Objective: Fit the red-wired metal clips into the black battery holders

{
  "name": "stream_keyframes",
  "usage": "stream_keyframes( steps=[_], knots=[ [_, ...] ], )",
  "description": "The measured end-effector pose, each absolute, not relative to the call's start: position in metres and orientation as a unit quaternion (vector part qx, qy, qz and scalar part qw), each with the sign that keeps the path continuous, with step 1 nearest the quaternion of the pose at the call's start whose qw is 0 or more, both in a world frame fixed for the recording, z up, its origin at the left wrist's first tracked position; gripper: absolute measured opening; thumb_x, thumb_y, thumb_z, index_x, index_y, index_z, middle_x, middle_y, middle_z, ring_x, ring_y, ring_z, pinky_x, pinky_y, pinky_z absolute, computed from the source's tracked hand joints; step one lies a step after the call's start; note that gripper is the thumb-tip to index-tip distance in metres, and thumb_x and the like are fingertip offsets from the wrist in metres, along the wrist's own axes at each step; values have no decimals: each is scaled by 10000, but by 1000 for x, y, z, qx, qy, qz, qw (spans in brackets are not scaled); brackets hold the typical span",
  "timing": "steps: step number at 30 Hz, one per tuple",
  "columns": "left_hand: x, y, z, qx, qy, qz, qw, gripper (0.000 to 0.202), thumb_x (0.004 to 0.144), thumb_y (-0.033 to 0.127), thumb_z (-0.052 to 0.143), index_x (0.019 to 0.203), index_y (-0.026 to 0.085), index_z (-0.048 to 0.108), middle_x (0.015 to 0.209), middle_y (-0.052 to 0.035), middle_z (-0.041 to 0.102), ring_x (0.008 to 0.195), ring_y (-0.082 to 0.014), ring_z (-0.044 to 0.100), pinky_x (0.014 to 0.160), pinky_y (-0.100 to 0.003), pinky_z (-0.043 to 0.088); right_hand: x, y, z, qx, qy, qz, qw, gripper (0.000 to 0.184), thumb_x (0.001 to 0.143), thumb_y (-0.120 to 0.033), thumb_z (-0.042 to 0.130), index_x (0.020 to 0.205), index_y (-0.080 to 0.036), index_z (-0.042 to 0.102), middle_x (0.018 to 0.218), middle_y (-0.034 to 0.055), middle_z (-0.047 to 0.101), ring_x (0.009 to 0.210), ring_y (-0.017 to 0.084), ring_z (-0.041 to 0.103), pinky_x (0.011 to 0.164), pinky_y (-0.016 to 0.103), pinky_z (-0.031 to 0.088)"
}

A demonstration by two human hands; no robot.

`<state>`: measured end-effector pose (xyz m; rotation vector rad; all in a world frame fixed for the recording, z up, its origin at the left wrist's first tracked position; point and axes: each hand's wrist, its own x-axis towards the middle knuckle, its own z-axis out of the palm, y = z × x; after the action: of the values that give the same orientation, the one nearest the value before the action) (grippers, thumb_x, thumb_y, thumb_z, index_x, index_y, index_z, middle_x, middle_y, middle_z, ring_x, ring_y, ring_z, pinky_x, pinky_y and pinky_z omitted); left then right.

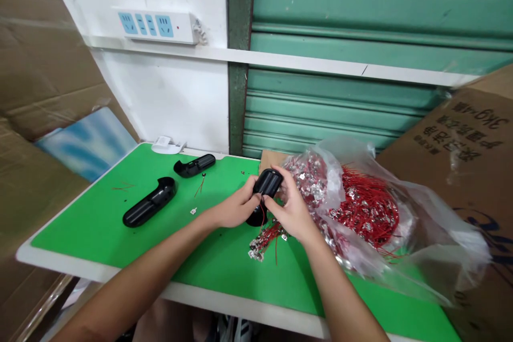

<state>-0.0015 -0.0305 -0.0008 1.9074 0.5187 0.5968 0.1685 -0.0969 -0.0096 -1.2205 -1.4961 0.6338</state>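
Both my hands grip one black plastic housing (268, 181) above the green table mat. My left hand (239, 206) is closed on its left side, the thumb pressing near its lower edge. From the right, my right hand (292, 207) wraps round it, thumb also at the lower edge. A thin red wire (263, 215) hangs from the housing between my thumbs. Just below and right lies a bunch of red wires with metal contacts (262, 246). Two more black housings, a longer one (150, 203) and a smaller one (194, 165), rest to the left.
An open clear plastic bag (433, 256) full of red wires with metal tabs (363, 211) sits at the right. A loose metal contact (193, 211) lies on the green mat (92, 224). Cardboard (28, 59) stands left, a carton (452, 155) right. A power strip (156, 25) hangs on the wall.
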Motion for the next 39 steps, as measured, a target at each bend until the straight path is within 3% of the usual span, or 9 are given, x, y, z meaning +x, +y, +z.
stream_keyframes(
  steps=[7,13,24,31,39],
  knots=[
    [-2,-28,-6,803,205,248,502,253,1036,337,355,1226,181,412,1123,-79,541,1074,-210,530,1012,-390,491,165,-97,-11,-513,-625,260,528,632,901,-179,599,1483,-267,369,1469,141,518,1323,252,580,1094,468,529],
    [0,-29,-5,807,201,247,497,290,1032,320,328,1262,155,392,1193,-113,527,1128,-221,522,1065,-401,453,162,-98,-11,-511,-627,254,530,624,920,-175,569,1493,-277,343,1502,128,498,1369,240,549,1130,450,501],
    [1,-28,-8,806,207,260,489,236,1021,340,365,1190,181,408,1139,-91,540,1074,-217,534,1036,-404,478,159,-99,-15,-524,-616,269,524,644,939,-196,565,1525,-272,310,1498,146,492,1376,260,538,1117,474,508],
    [3,-30,-9,804,212,254,494,230,1012,330,334,1172,174,391,1116,-81,522,1052,-206,519,1025,-386,473,154,-99,-12,-524,-591,293,538,637,923,-192,569,1508,-275,330,1517,121,467,1413,270,489,1221,495,381],
    [2,-27,-5,746,238,237,575,327,908,341,411,1182,171,466,1175,-81,548,1166,-255,492,1085,-427,414,158,-98,-12,-518,-595,286,544,654,876,-156,594,1475,-305,377,1497,100,492,1361,271,528,1182,513,419]
  ],
)
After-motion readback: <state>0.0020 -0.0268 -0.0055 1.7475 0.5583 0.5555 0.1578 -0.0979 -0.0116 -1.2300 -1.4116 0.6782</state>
